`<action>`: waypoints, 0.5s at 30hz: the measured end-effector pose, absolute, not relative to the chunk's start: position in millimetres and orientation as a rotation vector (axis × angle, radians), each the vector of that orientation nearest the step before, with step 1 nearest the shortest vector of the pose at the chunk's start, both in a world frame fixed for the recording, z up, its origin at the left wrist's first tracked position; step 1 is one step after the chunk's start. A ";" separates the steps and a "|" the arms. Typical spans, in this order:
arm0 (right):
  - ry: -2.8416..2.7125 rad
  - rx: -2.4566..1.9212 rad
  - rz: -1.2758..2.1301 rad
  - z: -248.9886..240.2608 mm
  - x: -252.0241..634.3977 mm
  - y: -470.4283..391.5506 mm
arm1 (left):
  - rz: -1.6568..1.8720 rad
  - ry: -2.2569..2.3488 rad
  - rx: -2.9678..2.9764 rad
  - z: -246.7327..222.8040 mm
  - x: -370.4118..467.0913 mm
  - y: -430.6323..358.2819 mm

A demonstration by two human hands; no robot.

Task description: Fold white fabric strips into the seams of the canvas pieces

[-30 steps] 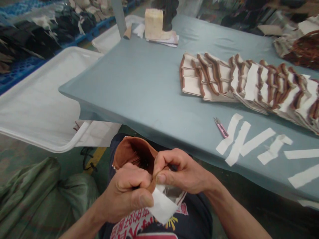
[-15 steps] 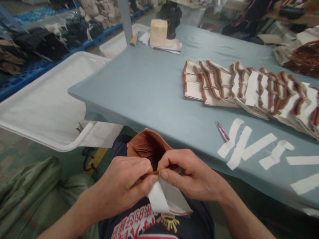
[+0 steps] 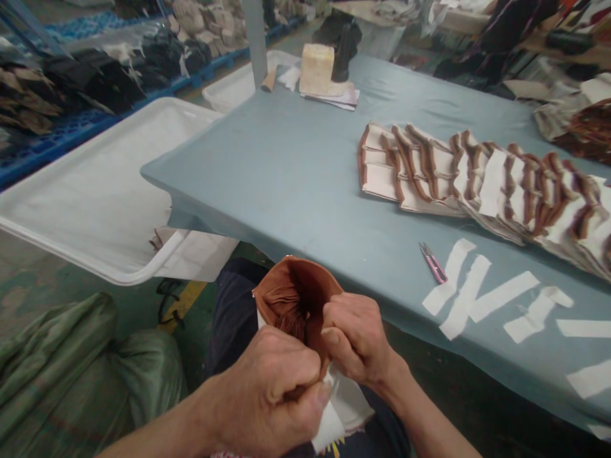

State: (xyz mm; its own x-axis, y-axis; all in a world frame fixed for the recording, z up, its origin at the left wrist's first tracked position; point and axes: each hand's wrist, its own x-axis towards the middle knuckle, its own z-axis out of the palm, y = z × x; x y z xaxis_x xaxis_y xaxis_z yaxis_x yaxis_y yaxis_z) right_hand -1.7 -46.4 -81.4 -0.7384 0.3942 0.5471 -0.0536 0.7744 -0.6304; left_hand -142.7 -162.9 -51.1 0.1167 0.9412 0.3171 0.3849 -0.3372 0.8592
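A brown fabric piece (image 3: 281, 286) with a pale outer side rests over my lap, its gathered opening facing up. My left hand (image 3: 279, 388) is closed on its near edge, where a white strip (image 3: 328, 425) hangs down below the fingers. Close beside it, my right hand (image 3: 356, 334) pinches the right part of the same edge. Thumbs and curled fingers hide the exact grip points. On the table, pink-handled snips (image 3: 433, 263) lie beside several loose white strips (image 3: 505, 295).
A long row of brown-and-white fabric pieces (image 3: 382, 178) lies across the blue-grey table (image 3: 267, 172). At the left is a white bin (image 3: 95, 184), with a green sack (image 3: 62, 362) below. A yellowish block (image 3: 316, 69) stands at the table's far side.
My left hand has moved right and down, and my right hand has turned, its fingers more curled. The brown fabric's opening shows wider. The whole view has shifted slightly.
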 end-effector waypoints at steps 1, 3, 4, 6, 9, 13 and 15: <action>-2.266 -0.250 0.818 -84.8 -2.4 -46.9 | 1.193 1.272 1.743 -51.7 -139.0 -164.3; -2.231 -0.238 0.844 -92.4 -3.0 -49.1 | 1.207 1.260 1.651 -54.0 -129.5 -166.9; -2.197 -0.232 0.884 -96.7 -2.8 -50.8 | 1.231 1.260 1.628 -55.6 -124.1 -167.5; -2.110 -0.225 0.993 -105.7 -1.3 -55.1 | 1.313 1.251 1.619 -59.0 -113.6 -167.3; -2.017 -0.239 1.094 -116.0 1.9 -62.5 | 1.400 1.199 1.624 -62.5 -103.1 -164.8; -1.949 -0.252 1.139 -115.8 5.3 -69.8 | 1.383 1.110 1.645 -63.6 -102.9 -165.1; -1.934 -0.285 1.127 -109.1 5.9 -70.5 | 1.285 1.100 1.719 -65.4 -103.7 -168.0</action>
State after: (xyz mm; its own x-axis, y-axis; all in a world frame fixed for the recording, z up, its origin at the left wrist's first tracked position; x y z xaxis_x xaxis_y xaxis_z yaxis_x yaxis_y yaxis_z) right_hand 5.9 -70.5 -109.1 -0.6069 0.5634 0.5606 -0.2102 0.5665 -0.7968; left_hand -103.7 -168.0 -65.4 0.1418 0.9226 0.3589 0.2121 -0.3824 0.8993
